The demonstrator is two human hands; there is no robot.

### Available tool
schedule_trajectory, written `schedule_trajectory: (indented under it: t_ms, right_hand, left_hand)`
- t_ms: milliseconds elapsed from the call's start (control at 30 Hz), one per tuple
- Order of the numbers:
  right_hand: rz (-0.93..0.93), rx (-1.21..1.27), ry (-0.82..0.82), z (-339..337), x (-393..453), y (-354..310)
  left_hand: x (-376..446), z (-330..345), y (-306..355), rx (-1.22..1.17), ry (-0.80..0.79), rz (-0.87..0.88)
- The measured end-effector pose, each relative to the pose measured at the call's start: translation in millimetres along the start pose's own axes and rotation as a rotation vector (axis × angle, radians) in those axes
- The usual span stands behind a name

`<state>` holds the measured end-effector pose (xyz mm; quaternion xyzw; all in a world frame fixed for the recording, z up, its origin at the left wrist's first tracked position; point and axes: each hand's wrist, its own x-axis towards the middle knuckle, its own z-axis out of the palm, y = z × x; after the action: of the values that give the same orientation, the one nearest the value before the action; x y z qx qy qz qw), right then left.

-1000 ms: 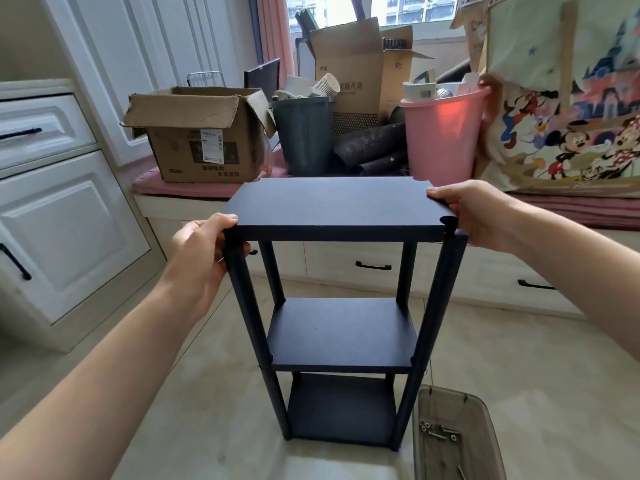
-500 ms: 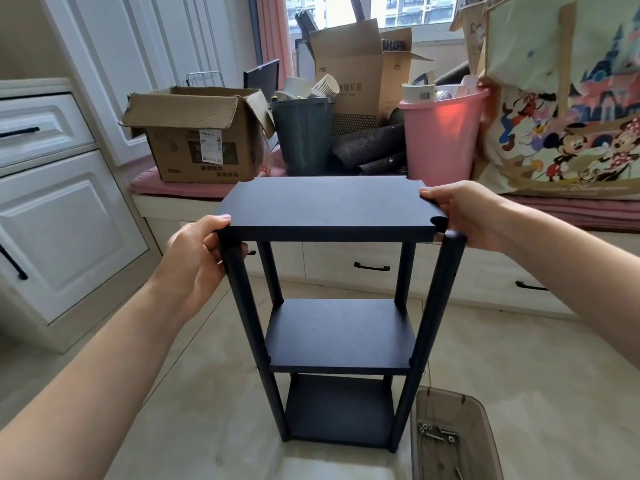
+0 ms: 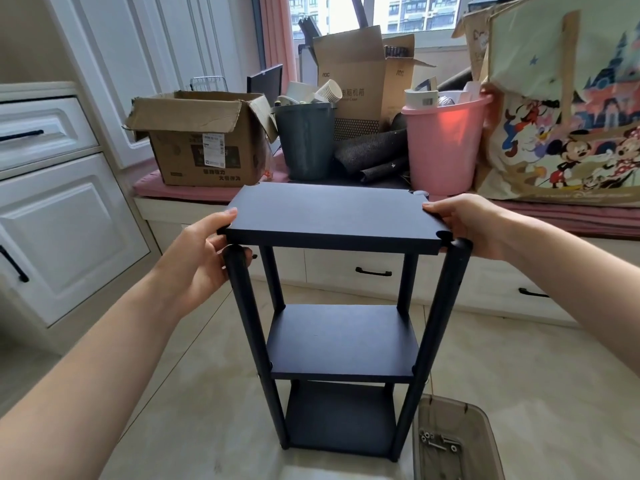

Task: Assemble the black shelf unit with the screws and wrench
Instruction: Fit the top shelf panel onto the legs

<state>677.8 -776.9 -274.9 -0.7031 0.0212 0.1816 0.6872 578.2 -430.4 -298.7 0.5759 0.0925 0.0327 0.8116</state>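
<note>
A black shelf unit (image 3: 343,341) stands upright on the tiled floor, with four round posts and a middle and bottom board fixed in place. Its top board (image 3: 332,213) is held slightly above the front posts, tilted, with the near right post top exposed beside its notch. My left hand (image 3: 199,261) grips the board's near left corner, fingers curled under by the left post. My right hand (image 3: 467,223) grips the near right corner. Screws and small metal parts (image 3: 438,441) lie in a clear plastic bin at the lower right.
The clear bin (image 3: 485,420) sits on the floor right of the shelf. Behind is a window seat with drawers, carrying a cardboard box (image 3: 204,143), a grey bucket (image 3: 304,143), a pink bucket (image 3: 443,147) and a cartoon tote bag (image 3: 568,109). White cabinets (image 3: 52,220) line the left.
The top board has lifted off the near posts and shifted a little to the left and back. Both hands moved with it, keeping their hold on the near corners.
</note>
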Motion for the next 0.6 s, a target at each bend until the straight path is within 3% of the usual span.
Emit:
schedule_trajectory:
  t_ms: [100,367,600]
  right_hand:
    - [0.015,0.004,-0.016,-1,0,1]
    - [0.064,0.025,-0.016,-5,2,3]
    - [0.075,0.029,-0.046,-13,8,5]
  left_hand:
    - [19,-2,10,-0.030,0.042,-0.113]
    - [75,10,32,0.310,0.165,-0.092]
    - [92,-3,31,0.330,-0.018,-0.274]
